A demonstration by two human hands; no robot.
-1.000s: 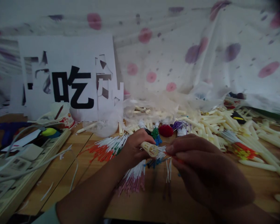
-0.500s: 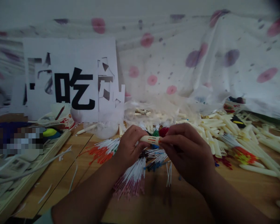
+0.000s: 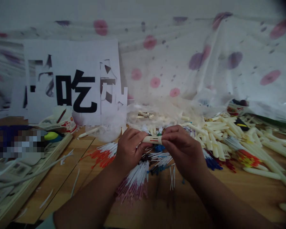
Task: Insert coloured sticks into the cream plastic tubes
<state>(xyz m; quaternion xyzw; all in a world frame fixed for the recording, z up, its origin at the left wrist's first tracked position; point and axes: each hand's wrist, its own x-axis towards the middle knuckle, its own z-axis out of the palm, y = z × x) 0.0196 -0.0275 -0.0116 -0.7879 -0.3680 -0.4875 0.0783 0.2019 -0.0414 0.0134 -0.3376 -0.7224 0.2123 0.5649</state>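
My left hand [image 3: 128, 149] is closed around a short cream tube [image 3: 154, 140] with narrow slots along its side, held level above the table. A little orange-red shows in the slots. At the tube's right end, the fingertips of my right hand [image 3: 184, 151] are pinched together on it; whether they also hold something small is hidden. Beneath my hands lie bundles of thin white sticks with coloured ends: orange-red ones [image 3: 103, 154] to the left, pinkish-purple ones [image 3: 134, 183] in front, blue ones [image 3: 159, 160] behind.
Many cream tubes [image 3: 219, 136] are heaped at the right, beside a bundle with red and yellow ends [image 3: 246, 156]. A clear plastic bag [image 3: 154, 111] lies behind. White cut-out boards [image 3: 85, 57] stand at back left, near a bowl [image 3: 68, 122] and a shallow tray [image 3: 59, 146].
My right hand has shifted slightly left, its fingers now against the tube's end. The orange bit at that end and the red thing by the fingers no longer show. My left hand keeps hold.
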